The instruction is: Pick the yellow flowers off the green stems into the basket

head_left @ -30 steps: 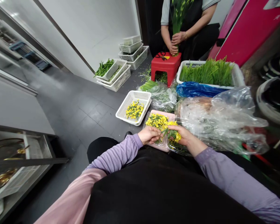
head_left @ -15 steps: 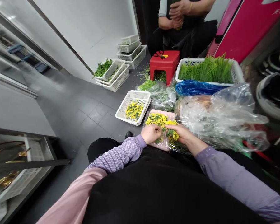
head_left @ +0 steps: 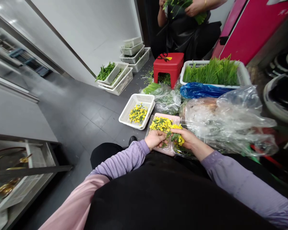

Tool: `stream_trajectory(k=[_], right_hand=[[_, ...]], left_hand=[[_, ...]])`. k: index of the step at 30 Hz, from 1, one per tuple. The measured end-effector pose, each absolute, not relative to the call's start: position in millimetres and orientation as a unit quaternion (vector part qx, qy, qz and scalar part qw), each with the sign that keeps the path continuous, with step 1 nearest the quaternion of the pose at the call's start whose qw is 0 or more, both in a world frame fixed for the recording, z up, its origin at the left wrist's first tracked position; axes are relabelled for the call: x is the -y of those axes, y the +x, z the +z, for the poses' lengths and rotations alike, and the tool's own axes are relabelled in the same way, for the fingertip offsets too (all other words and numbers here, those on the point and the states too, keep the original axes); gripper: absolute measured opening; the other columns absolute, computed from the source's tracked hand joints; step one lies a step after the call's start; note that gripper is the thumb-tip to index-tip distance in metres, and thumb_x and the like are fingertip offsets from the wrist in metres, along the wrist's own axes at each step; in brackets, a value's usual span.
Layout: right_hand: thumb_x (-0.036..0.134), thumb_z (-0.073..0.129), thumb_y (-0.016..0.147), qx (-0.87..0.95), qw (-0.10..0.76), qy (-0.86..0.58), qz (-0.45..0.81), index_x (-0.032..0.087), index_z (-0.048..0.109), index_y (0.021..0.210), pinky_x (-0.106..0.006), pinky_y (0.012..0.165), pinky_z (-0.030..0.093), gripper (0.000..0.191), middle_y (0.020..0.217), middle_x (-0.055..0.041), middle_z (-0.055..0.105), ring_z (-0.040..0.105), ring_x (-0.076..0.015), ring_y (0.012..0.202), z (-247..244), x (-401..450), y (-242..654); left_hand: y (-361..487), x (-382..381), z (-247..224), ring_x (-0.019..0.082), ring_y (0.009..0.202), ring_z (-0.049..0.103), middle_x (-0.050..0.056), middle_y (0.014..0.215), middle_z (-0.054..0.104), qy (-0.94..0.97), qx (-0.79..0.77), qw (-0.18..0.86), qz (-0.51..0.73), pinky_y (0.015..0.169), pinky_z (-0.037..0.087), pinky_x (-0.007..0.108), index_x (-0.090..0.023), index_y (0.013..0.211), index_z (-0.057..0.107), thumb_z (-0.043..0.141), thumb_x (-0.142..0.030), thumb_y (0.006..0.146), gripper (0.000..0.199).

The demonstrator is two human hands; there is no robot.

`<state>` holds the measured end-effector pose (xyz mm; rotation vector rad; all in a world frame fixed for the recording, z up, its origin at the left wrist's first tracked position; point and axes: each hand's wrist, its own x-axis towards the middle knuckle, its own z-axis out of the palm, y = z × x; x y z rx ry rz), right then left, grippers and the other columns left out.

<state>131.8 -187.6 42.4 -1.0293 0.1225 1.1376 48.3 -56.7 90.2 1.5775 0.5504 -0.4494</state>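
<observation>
My right hand (head_left: 187, 137) is closed round a bunch of yellow flowers (head_left: 177, 135) with green stems. Close beside it, my left hand (head_left: 156, 139) has its fingers pinched together at the bunch's left side; whatever is between them is too small to make out. Under both hands lie a pink tray (head_left: 169, 116) and a clear plastic box (head_left: 147, 129), with more yellow flowers (head_left: 161, 124) heaped there. A white perforated basket (head_left: 124, 116) with a pile of picked yellow flower heads (head_left: 138, 114) stands just beyond my left hand.
Clear plastic bags (head_left: 228, 124) of produce lie on the right, with a blue bag (head_left: 204, 90) behind. Farther back are a basket of green chives (head_left: 211, 73), a red stool (head_left: 168, 67) with scissors on it, and stacked white baskets (head_left: 117, 83). A co-worker (head_left: 187, 32) sits opposite, handling greens.
My left hand has shifted slightly down, its fingers turned more toward the bunch. My right hand stays put. The co-worker's hands have moved apart, with greens spread between them.
</observation>
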Motion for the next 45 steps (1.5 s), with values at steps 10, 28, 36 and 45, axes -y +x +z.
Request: stream_trajectory(k=[10,28,36,45], right_hand=[[0.026,0.073,0.053,-0.016,0.752,-0.484,0.448,0.013,0.062,0.064,-0.029,0.057,0.046,0.021,0.058,-0.0034,0.064,0.058,-0.0159,0.052,45,182,119],[0.023,0.071,0.055,-0.065,0.766,-0.464,0.441,0.013,0.062,0.069,-0.027,0.053,0.046,0.019,0.061,-0.0038,0.065,0.058,-0.0154,0.051,43,181,112],[0.017,0.062,0.065,-0.14,0.725,-0.429,0.52,0.013,0.057,0.065,-0.018,0.033,0.034,0.006,0.051,-0.0012,0.058,0.05,-0.0085,0.04,38,185,128],[0.022,0.063,0.063,-0.149,0.761,-0.454,0.439,0.018,0.052,0.068,-0.019,0.033,0.034,0.013,0.054,0.0026,0.056,0.045,-0.0069,0.038,28,208,155]], left_hand=[[45,64,76,0.001,0.035,0.041,0.0,0.061,0.057,0.628,-0.283,0.715,-0.119,0.03,0.029,0.014,-0.008,0.074,0.057,0.056,-0.018,0.068,0.012],[45,67,73,0.0,0.029,0.033,-0.005,0.048,0.051,0.627,-0.314,0.706,-0.104,0.029,0.021,0.014,-0.01,0.07,0.052,0.056,-0.017,0.068,0.008],[48,55,59,0.002,0.034,0.037,-0.003,0.054,0.052,0.715,-0.262,0.62,-0.19,0.034,0.031,0.014,-0.011,0.077,0.056,0.052,-0.022,0.073,0.012],[36,14,3,0.017,0.094,0.052,0.012,0.101,0.055,0.946,-0.091,0.263,-0.164,0.089,0.037,0.028,-0.012,0.1,0.059,0.047,-0.014,0.075,0.028]])
